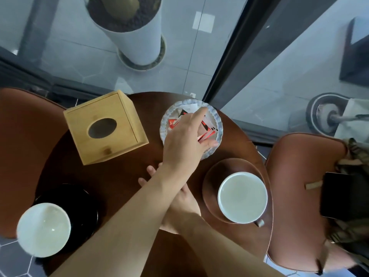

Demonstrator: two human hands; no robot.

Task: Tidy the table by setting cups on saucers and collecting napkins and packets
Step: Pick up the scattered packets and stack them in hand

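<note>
A white ruffled dish (pixel 218 124) at the back of the round dark table (pixel 119 172) holds red and white packets (pixel 173 122). My left hand (pixel 185 140) hovers over the dish and pinches packets between thumb and fingers, with the index finger stretched out. My right hand (pixel 180 202) lies flat on the table beneath my left forearm; its fingertips show to the left of that arm. One white cup (pixel 242 196) stands on a brown saucer (pixel 211 176) at the right. Another white cup (pixel 44 229) sits on a black saucer (pixel 83 206) at the front left.
A wooden tissue box (pixel 105 126) stands at the back left of the table. Brown chairs flank the table; the right chair (pixel 295 176) carries a dark phone (pixel 339 194) and a bag. A glass wall runs behind, with a white planter (pixel 137 43) beyond it.
</note>
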